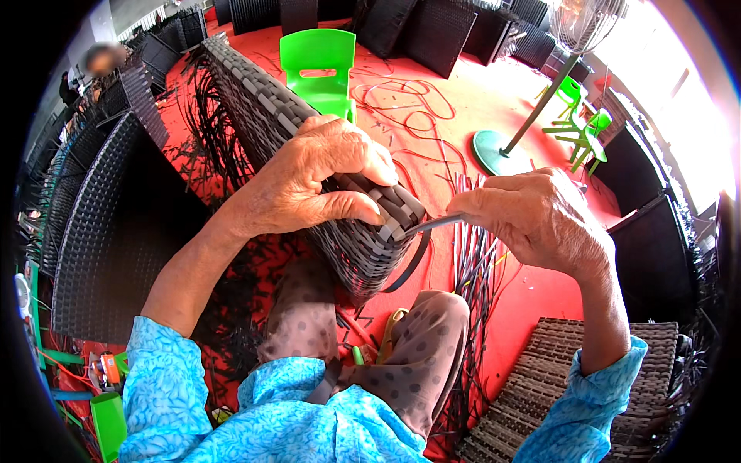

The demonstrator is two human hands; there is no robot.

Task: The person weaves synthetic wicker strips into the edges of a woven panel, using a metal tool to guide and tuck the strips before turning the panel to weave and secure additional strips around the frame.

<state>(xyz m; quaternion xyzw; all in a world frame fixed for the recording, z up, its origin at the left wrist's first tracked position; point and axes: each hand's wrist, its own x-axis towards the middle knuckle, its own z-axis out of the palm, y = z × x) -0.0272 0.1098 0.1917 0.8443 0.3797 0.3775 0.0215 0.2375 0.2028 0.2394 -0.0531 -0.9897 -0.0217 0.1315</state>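
Observation:
A woven panel [258, 96] of grey and brown flat strips slants from the far left down to between my knees. My left hand [324, 181] grips its near corner, fingers over the top edge and the thumb pressed beside the weave. To the right, my right hand [544, 220] pinches a grey flat strip [440, 223], pulled taut from that corner. A darker strip [411, 264] loops loosely below it. My right fingertips are partly hidden behind the hand.
Loose strips [472, 285] lie in a bundle on the red floor [509, 339] by my right knee. Nearby lies another woven panel [532, 386]. Ahead are a green chair [318, 58] and a fan stand [502, 154]. A dark panel [100, 255] leans at left.

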